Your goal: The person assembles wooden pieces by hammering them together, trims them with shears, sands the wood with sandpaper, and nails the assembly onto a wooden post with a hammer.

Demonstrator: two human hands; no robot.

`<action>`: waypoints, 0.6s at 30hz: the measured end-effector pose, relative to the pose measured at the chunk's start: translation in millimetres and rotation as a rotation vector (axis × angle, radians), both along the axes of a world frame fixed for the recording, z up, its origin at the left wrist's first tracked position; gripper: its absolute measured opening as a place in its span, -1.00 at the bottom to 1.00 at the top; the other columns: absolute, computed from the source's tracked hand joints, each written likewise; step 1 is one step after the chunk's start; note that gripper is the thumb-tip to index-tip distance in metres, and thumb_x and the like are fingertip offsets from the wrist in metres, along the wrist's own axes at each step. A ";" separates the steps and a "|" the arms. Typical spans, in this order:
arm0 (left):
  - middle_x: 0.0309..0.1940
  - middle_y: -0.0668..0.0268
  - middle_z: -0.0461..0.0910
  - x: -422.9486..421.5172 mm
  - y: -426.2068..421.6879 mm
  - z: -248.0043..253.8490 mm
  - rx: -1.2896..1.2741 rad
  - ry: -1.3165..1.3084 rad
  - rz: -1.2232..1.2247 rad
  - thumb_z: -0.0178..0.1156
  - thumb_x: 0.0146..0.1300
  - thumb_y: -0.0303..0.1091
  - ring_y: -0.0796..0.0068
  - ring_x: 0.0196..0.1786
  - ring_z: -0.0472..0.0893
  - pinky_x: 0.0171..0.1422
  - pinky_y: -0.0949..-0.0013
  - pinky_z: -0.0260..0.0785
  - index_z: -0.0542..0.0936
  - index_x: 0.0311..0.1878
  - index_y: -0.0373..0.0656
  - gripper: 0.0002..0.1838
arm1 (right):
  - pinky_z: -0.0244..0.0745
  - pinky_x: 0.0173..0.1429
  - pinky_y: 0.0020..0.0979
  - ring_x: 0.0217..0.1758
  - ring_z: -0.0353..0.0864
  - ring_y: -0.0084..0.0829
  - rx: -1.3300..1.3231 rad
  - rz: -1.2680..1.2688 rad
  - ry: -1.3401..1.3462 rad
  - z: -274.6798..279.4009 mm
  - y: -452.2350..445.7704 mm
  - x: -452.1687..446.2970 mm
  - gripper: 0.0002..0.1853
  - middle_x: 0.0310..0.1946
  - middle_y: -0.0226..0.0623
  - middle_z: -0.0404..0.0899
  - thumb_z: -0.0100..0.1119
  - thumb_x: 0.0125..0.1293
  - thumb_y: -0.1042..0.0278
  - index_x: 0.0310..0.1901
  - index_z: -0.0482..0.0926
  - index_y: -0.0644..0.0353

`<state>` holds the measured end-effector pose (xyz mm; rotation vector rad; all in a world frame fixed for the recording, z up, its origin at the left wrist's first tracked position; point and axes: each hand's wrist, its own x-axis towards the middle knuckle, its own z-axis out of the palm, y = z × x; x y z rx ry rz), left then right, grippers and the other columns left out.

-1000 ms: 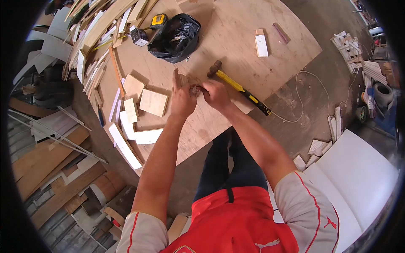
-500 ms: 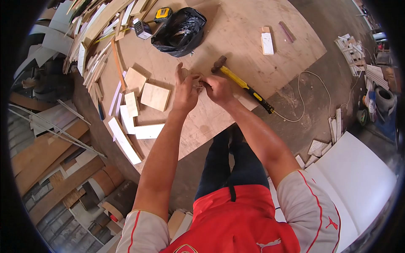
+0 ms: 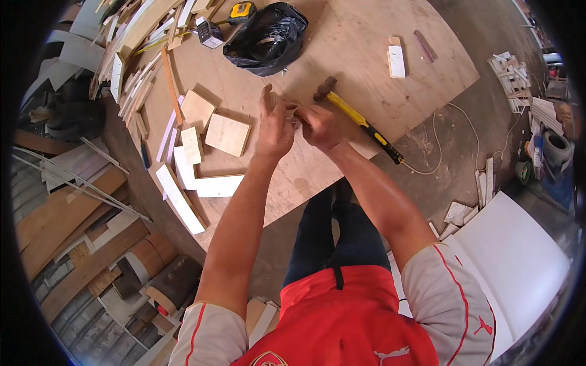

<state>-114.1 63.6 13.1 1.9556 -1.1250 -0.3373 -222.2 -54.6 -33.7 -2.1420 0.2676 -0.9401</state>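
Close together above the plywood tabletop (image 3: pixel 293 204), my left hand (image 3: pixel 276 131) and my right hand (image 3: pixel 318 127) meet at the fingertips. My left index finger points up while the other fingers curl in. The right fingers are pinched beside the left thumb. Whatever small thing lies between them is mostly hidden and cannot be made out. Just right of my right hand lies a hammer (image 3: pixel 360 121) with a yellow and black handle and a rusty head. Beyond the hands sits an open black plastic bag (image 3: pixel 267 43); its contents are unclear.
Left of my hands lie square wood blocks (image 3: pixel 227 135) and white-faced strips (image 3: pixel 180 200). A yellow tape measure (image 3: pixel 242 11) and a small box (image 3: pixel 209 33) are near the bag. Scrap strips (image 3: pixel 137 46) pile at the far left. A white-topped block (image 3: pixel 396 59) lies right.
The view has shifted slightly, so the tabletop things appear a little displaced. My hands stay together in nearly the same pinching pose.
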 end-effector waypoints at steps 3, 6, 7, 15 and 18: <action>0.52 -0.56 0.12 1.3 0.2 2.8 -0.005 -0.074 -0.023 0.04 0.13 -0.69 -0.50 0.66 0.10 0.60 -0.11 0.31 0.65 0.01 -0.39 -0.63 | 0.64 -0.19 -0.09 -0.29 0.70 -0.05 -0.028 -0.008 0.021 -7.8 0.1 0.5 -0.74 -0.35 -0.15 0.69 0.25 0.16 0.60 -0.10 0.68 0.14; 0.51 -0.55 0.13 3.4 0.0 0.1 -0.033 -0.080 -0.039 0.07 0.11 -0.68 -0.50 0.65 0.10 0.61 -0.11 0.30 0.65 0.00 -0.37 -0.63 | 0.64 -0.19 -0.10 -0.28 0.70 -0.06 -0.057 -0.012 0.042 -8.2 0.9 1.7 -0.72 -0.33 -0.16 0.70 0.24 0.17 0.60 -0.08 0.69 0.14; 0.51 -0.55 0.14 2.8 0.2 -0.3 -0.034 -0.077 -0.035 0.08 0.10 -0.67 -0.49 0.65 0.10 0.61 -0.10 0.29 0.65 0.00 -0.37 -0.63 | 0.65 -0.19 -0.10 -0.28 0.70 -0.06 -0.065 -0.013 0.046 -3.6 0.5 1.7 -0.72 -0.32 -0.16 0.70 0.24 0.17 0.59 -0.07 0.69 0.14; 0.50 -0.49 0.21 -14.4 0.4 14.2 -0.057 -0.049 0.087 0.25 0.08 -0.61 -0.39 0.67 0.16 0.59 -0.03 0.34 0.71 -0.07 -0.32 -0.70 | 0.62 -0.19 -0.11 -0.25 0.69 -0.03 0.014 0.009 0.046 8.1 1.4 -7.7 -0.83 -0.33 -0.14 0.67 0.31 0.21 0.58 -0.17 0.71 0.17; 0.49 -0.46 0.24 -12.1 2.8 9.3 -0.064 -0.011 0.097 0.35 0.11 -0.56 -0.35 0.66 0.22 0.54 0.01 0.40 0.74 -0.11 -0.29 -0.76 | 0.64 -0.16 -0.10 -0.21 0.71 -0.03 0.049 0.002 0.066 3.2 1.0 -8.6 -0.86 -0.30 -0.12 0.69 0.32 0.20 0.57 -0.20 0.70 0.18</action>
